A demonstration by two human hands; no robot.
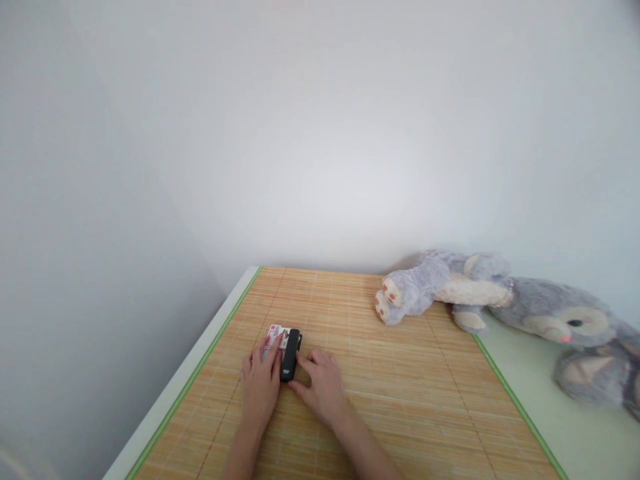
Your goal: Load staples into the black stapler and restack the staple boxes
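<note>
1. Left hand (pixel 261 387): positioned palm down at the near left of the mat. Fingers are extended forward over a printed packet (pixel 273 332). Whether the fingers grip the packet or only rest on it cannot be told.
2. Right hand (pixel 324 388): positioned opposite the left hand. Thumb and index finger form a narrow gap at the near right end of a black device (pixel 290 357). The thumb is at the near end, the index finger at the right side. A firm grip cannot be confirmed.
3. Black device: oblong, resembling a stapler, located between the two hands. Its long axis points away from the person, with light lettering near the close end.
4. Printed packet: white and pink, located just left of the black device and partly covered by the left hand.
5. Mat (pixel 380 380): slatted, straw-coloured, with green edging. It supports both items and lies on a pale surface (pixel 530 360).
6. Plush toy (pixel 430 277): grey and cream, lying across the far right edge of the mat, feet leftward, head rightward.
7. Wall (pixel 320 147): pale, behind the mat.
</note>
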